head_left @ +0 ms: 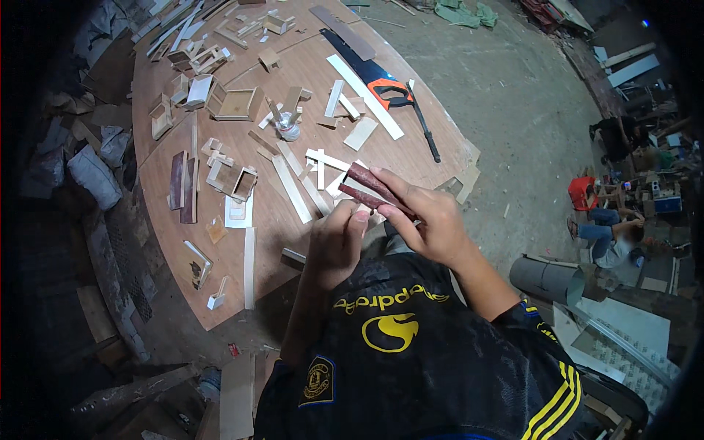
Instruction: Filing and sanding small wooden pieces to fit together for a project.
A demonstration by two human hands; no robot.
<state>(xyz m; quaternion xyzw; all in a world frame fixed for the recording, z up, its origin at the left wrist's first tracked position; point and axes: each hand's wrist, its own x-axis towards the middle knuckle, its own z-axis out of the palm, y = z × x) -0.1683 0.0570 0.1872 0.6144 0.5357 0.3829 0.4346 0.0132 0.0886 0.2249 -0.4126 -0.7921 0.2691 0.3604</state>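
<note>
Over the front of the plywood table (220, 286), my right hand (429, 220) grips two dark reddish-brown wooden strips (356, 192), angled away from each other, with fingers and thumb pressed on them. My left hand (334, 238) is closed at their lower end, its thumb on a small pale wooden piece (363, 208) beneath them; the contact is partly hidden by the fingers. Just beyond my hands lie pale slats (292, 189) and a short crossed pair of sticks (320, 165).
Small wooden boxes (233, 103), offcuts and a white cup (287, 130) cover the table. A handsaw (389, 93) and a dark bar (429, 136) lie at its right. Two other people (612, 249) are at the far right, near a red container (581, 193) and a metal cylinder (546, 279).
</note>
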